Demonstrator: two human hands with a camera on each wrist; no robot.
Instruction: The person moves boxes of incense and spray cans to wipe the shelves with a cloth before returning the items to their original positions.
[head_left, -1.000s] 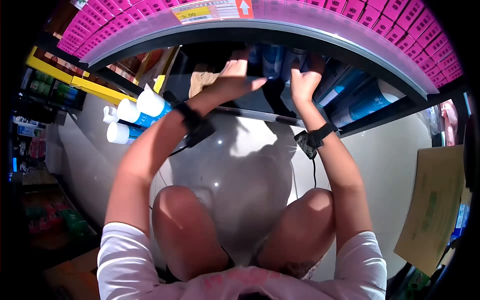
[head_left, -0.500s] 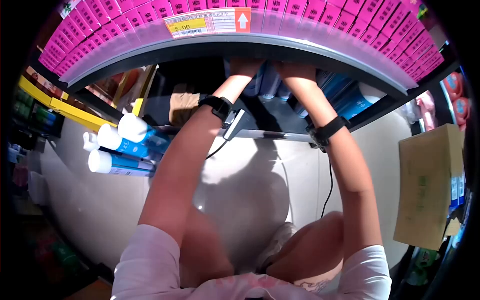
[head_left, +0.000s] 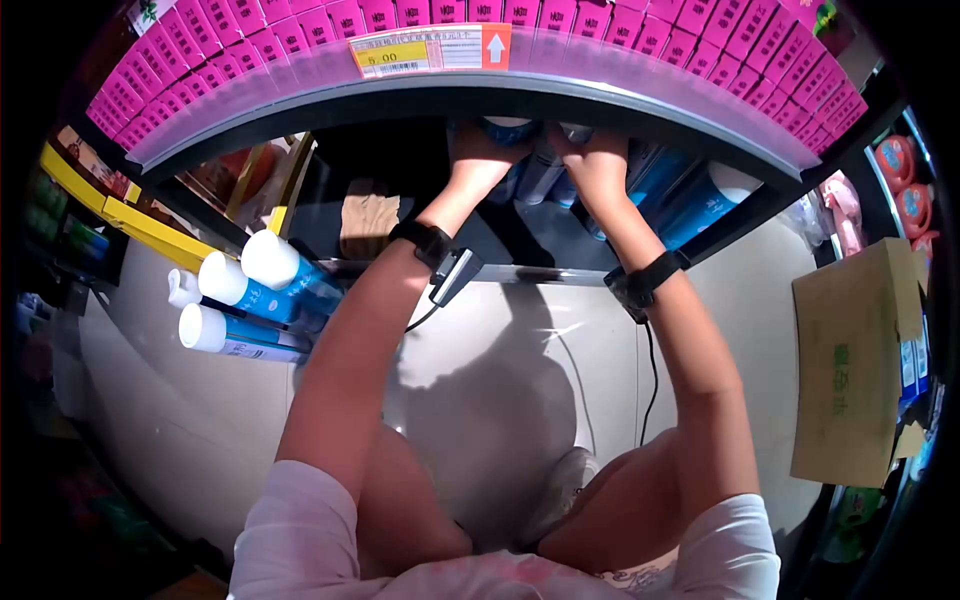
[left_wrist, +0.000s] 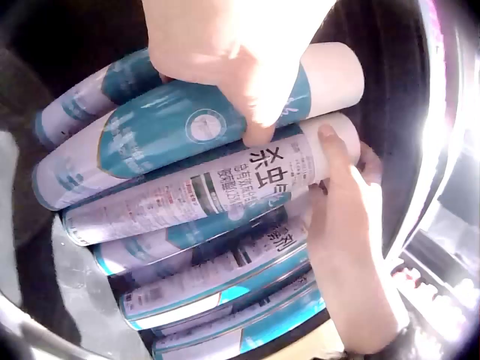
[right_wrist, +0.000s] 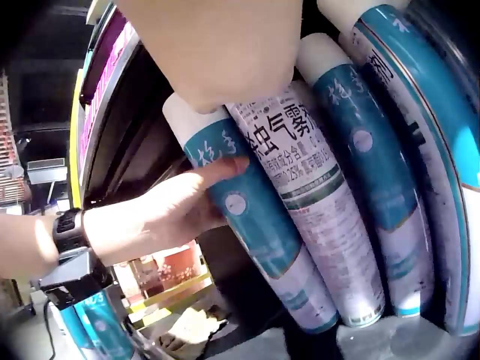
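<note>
Inside the low shelf, my left hand (head_left: 480,160) grips a teal-and-white spray can (left_wrist: 157,135), its thumb lying along the can just below the white cap. Right beside it stands a second insecticide spray can (left_wrist: 180,202), its printed label side showing. My right hand (head_left: 602,165) holds that one at its white cap, thumb on one side and fingers curling behind. The right wrist view shows the left hand (right_wrist: 169,210) around the teal can (right_wrist: 259,225), with the labelled can (right_wrist: 330,225) next to it. The shelf lip hides some fingertips in the head view.
More spray cans (right_wrist: 375,180) stand on the shelf to the right. Pink boxes (head_left: 640,40) fill the shelf above, behind a price tag (head_left: 430,50). Several white-capped cans (head_left: 255,290) stand on the floor at left, a cardboard box (head_left: 850,370) at right. Crumpled brown paper (head_left: 368,222) lies on the shelf.
My left hand has gone from spread fingers at the shelf front to gripping a can deeper inside. The right hand has moved left beside it. The head view has shifted slightly.
</note>
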